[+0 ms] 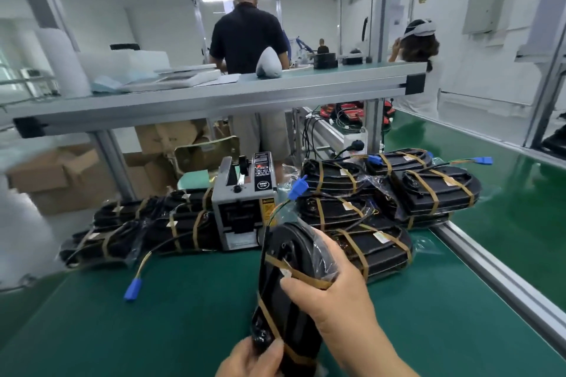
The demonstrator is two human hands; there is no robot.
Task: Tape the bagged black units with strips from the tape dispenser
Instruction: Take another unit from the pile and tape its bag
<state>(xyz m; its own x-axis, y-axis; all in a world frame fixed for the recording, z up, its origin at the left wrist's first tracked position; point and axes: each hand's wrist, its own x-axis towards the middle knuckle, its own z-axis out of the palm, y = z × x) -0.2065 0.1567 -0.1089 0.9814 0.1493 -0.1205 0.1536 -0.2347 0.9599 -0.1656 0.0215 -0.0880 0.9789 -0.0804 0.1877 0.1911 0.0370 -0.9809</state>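
the bagged unit (275,291) is held up on end over the green surface (153,330), just in front of the tape dispenser (242,205). the right hand (333,291) has its fingers clamped round the unit's upper part, with the thumb lying along a brown tape strip (306,277). the left hand (254,358) grips the bottom end, fingers curled on the bag. more brown strips cross the unit lower down. a right pile (367,214) of taped units lies beside the dispenser and a left pile (147,226) on its other side, where a wire with a blue plug (133,289) trails onto the surface. beyond a shelf (214,92), a person (248,37) in a black shirt stands with back turned.
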